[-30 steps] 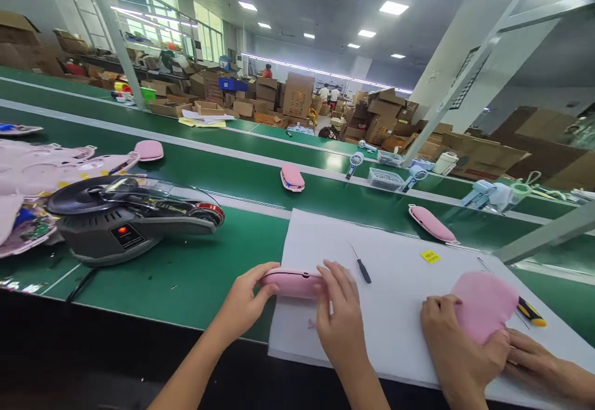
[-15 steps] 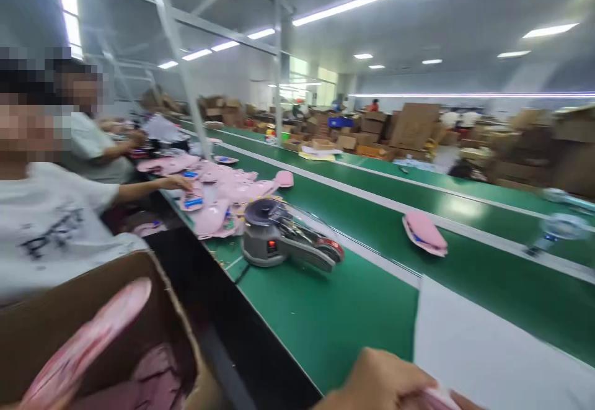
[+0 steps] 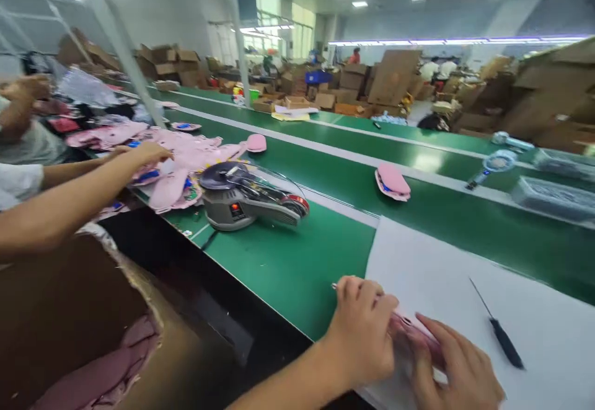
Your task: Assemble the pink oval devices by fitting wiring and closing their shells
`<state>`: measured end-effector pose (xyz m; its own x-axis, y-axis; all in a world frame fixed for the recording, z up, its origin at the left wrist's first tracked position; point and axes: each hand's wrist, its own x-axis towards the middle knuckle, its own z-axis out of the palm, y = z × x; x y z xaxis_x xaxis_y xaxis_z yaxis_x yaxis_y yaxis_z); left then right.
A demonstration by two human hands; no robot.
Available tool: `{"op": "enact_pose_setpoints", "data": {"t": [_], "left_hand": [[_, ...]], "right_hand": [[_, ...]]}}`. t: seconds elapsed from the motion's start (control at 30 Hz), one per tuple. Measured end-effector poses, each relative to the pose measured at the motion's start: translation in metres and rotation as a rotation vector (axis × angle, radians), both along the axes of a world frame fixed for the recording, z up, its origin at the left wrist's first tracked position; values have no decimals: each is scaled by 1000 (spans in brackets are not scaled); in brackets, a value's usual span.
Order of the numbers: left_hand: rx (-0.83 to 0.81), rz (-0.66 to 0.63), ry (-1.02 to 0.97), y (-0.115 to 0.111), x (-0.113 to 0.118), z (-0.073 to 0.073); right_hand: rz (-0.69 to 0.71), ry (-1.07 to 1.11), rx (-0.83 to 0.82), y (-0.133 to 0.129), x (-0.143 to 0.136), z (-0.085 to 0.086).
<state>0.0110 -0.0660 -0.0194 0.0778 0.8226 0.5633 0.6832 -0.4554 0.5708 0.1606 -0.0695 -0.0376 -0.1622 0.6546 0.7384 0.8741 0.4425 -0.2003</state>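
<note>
A pink part is held between both hands over the white sheet, low in the view. My left hand wraps its near end; a small metallic tip pokes out beside the fingers. On the other end, my right hand grips with thumb and fingers. To the right lies a screwdriver with a black handle on the sheet. Beyond the hands, a grey tape dispenser stands on the green table.
Pink parts are heaped at the left, where another person's arm reaches in. An open carton holds pink pieces. A pink case, a light-blue handheld item and clear trays lie across the table.
The view has turned down and right, bringing both my hands, the pink part and the screwdriver into sight. Another person's arm now stretches over the carton toward the pink heap.
</note>
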Motion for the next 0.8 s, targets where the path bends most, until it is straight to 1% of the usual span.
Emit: {"op": "enact_pose_setpoints", "data": {"t": [0.07,0.13,0.2,0.27,0.33,0.47,0.53,0.6,0.7,0.8], "left_hand": [[-32,-1,-65,-1,3,4],[-44,7,-123,-1,3,5],[-52,7,-159,1,2,6],[-69,-10,-159,3,0,9],[-83,-38,-119,3,-4,12],[-78,-84,-3,1,-15,15],[-68,-96,35,-1,-20,15],[-51,-92,58,-1,-23,14],[15,-44,52,0,-21,10],[92,30,-7,5,-14,6]], "right_hand": [[-50,19,73,-2,-12,4],[-120,42,103,-4,-25,9],[-177,63,87,-5,-34,15],[-196,86,35,-5,-38,19],[-168,105,-26,-5,-36,22],[-27,131,-169,-5,-22,28],[36,154,-232,-6,-15,31],[72,168,-261,-7,-12,31],[80,166,-225,-7,-17,26],[-2,211,-109,-5,-28,21]]}}
